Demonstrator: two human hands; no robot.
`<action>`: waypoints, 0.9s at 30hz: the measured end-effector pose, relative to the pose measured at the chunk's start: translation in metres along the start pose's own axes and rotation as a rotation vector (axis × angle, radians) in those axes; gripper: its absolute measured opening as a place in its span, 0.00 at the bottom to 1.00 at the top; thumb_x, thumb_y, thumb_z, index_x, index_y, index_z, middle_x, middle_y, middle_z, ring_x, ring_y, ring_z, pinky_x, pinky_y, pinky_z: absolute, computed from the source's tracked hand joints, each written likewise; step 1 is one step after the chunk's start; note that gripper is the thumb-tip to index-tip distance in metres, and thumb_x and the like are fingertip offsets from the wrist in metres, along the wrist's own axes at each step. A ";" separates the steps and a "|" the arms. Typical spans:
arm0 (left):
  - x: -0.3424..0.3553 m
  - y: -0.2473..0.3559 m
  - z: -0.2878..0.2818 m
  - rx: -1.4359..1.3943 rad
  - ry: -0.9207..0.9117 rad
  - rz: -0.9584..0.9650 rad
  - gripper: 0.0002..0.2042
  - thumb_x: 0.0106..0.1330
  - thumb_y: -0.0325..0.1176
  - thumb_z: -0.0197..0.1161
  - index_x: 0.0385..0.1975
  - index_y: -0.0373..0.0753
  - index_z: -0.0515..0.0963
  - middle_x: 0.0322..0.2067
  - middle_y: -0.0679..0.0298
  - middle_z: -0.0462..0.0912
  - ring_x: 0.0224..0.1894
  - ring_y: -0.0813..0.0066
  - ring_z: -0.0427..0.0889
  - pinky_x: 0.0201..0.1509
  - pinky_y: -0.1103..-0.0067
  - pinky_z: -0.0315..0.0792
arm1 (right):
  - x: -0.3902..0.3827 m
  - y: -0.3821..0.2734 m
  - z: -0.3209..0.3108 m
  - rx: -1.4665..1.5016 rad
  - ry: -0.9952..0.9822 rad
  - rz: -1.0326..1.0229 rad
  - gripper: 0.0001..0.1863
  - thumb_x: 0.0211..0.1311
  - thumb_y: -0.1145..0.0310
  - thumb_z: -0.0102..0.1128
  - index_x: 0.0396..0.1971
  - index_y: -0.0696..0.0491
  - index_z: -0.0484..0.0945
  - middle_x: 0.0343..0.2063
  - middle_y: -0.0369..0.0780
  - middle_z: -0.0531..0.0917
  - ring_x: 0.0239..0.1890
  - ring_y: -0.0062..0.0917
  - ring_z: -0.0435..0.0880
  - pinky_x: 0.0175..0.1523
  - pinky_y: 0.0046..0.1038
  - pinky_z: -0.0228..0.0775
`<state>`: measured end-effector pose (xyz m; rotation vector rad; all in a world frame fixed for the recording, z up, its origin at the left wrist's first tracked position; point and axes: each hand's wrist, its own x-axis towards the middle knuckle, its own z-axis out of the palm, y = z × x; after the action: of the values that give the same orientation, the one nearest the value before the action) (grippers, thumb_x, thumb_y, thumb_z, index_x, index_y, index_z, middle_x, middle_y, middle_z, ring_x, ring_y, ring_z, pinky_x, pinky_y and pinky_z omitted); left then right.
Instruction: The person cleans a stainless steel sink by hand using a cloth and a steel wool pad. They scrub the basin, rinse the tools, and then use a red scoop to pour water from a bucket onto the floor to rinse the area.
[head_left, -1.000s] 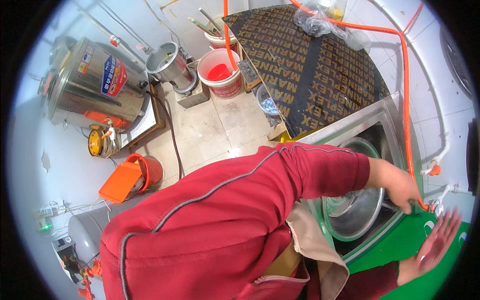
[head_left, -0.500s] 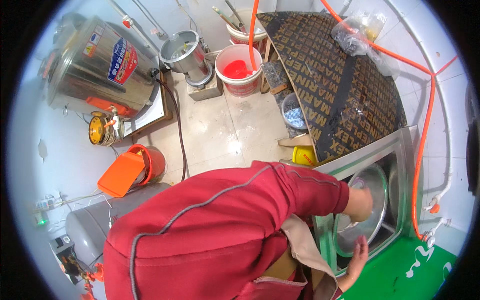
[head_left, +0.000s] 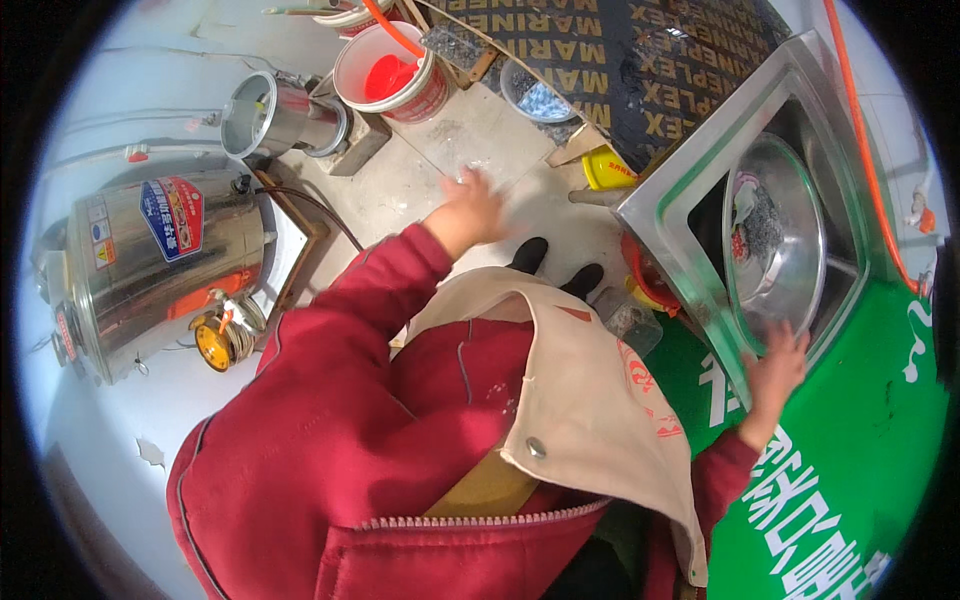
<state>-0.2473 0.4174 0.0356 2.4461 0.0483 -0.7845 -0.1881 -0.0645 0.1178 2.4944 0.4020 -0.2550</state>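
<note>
My left hand [head_left: 466,212] hangs over the tiled floor, held away from the sink. It is smeared by motion, but its fingers look apart and nothing shows in them. Beside the near edge of the steel sink [head_left: 668,222], my right hand [head_left: 774,376] is open with fingers spread, close to the lower rim of a round metal basin [head_left: 800,282]. Whether it touches the rim I cannot tell. The basin sits tilted inside the sink. A dark grey speckled patch [head_left: 764,225] and some coloured marks show at its bottom.
A yellow bucket [head_left: 606,168] and a red container [head_left: 650,272] stand by the sink's left side. A white bucket [head_left: 432,98] with a red scoop, a metal machine [head_left: 300,118] and a large steel drum [head_left: 140,265] are further left. An orange hose [head_left: 862,130] runs down the right.
My left hand has come out of the basin and swung left over the floor. My right hand stays near the basin, its fingers now spread by the rim. The view has shifted.
</note>
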 end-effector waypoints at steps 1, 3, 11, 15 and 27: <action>-0.018 -0.024 0.020 0.592 -0.093 -0.035 0.26 0.64 0.52 0.50 0.54 0.38 0.70 0.46 0.52 0.77 0.53 0.58 0.72 0.58 0.60 0.62 | -0.004 -0.018 0.001 0.674 0.055 -0.027 0.22 0.60 0.72 0.52 0.55 0.57 0.68 0.55 0.42 0.72 0.58 0.28 0.69 0.62 0.28 0.57; -0.053 -0.068 0.045 -0.003 -0.237 0.008 0.25 0.61 0.52 0.54 0.50 0.38 0.72 0.42 0.53 0.76 0.46 0.55 0.75 0.52 0.65 0.67 | -0.013 -0.048 -0.006 1.347 0.008 -0.049 0.22 0.59 0.75 0.53 0.56 0.57 0.68 0.55 0.43 0.72 0.58 0.27 0.69 0.61 0.27 0.57; -0.137 -0.076 0.094 0.102 -0.033 -0.153 0.24 0.57 0.41 0.61 0.51 0.35 0.69 0.40 0.51 0.76 0.43 0.52 0.75 0.47 0.66 0.70 | -0.009 -0.075 -0.036 1.279 -0.254 -0.255 0.21 0.57 0.77 0.54 0.53 0.57 0.70 0.49 0.42 0.77 0.52 0.28 0.75 0.56 0.26 0.64; -0.151 -0.056 0.097 0.042 0.089 -0.163 0.25 0.56 0.39 0.61 0.52 0.35 0.68 0.42 0.51 0.76 0.45 0.53 0.75 0.48 0.66 0.70 | 0.014 -0.058 -0.037 1.208 -0.100 -0.308 0.20 0.57 0.78 0.54 0.52 0.57 0.71 0.47 0.42 0.77 0.50 0.28 0.76 0.55 0.25 0.64; -0.250 0.008 0.158 -0.016 0.185 -0.580 0.22 0.58 0.39 0.59 0.51 0.36 0.69 0.41 0.52 0.76 0.45 0.54 0.76 0.48 0.66 0.70 | 0.075 -0.018 0.001 1.240 -0.040 -0.489 0.19 0.60 0.78 0.51 0.53 0.56 0.70 0.47 0.40 0.77 0.49 0.24 0.75 0.54 0.25 0.65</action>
<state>-0.5356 0.3606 0.0696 2.5018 0.8590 -0.7777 -0.1237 -0.0342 0.0874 3.5068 1.0891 -0.9931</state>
